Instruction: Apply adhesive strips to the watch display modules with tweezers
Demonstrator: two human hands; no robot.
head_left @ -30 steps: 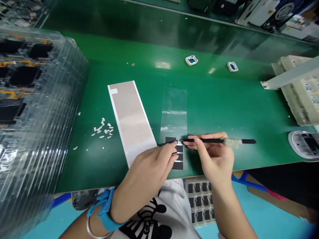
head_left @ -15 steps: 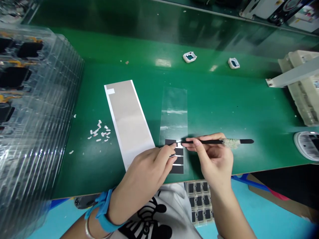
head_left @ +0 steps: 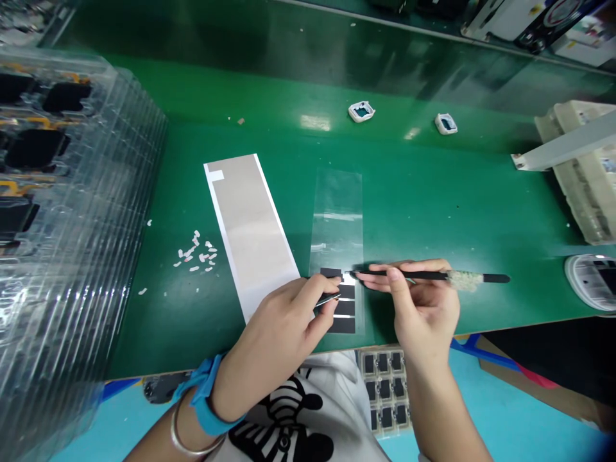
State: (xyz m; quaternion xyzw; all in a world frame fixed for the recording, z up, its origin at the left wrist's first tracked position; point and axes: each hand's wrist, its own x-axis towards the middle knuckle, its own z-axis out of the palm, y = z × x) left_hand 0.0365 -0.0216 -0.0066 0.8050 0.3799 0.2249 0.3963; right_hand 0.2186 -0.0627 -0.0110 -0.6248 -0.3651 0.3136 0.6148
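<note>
Black rectangular pieces point(head_left: 345, 308) lie in a column on a clear film strip point(head_left: 337, 192), itself on the green bench point(head_left: 409, 212), in the head view. The left hand point(head_left: 283, 314) has its grip closed around a slim dark implement point(head_left: 327, 299), fingertips at the top piece point(head_left: 330, 273); the right hand point(head_left: 426, 305) pinches a slim black tool point(head_left: 426, 276), its tip near that piece. Good handling likely means steadying the film and keeping the tip light.

The clear film strip point(head_left: 337, 196) lay flat, creased crosswise, its near end bearing stacked black rectangles point(head_left: 343, 325). The slim black tool point(head_left: 426, 276) — pale fuzzy wrap point(head_left: 464, 280) near its rear — lay nearly crosswise, tip beside the rectangles; a thin dark piece point(head_left: 327, 299) slanted at their left.
</note>
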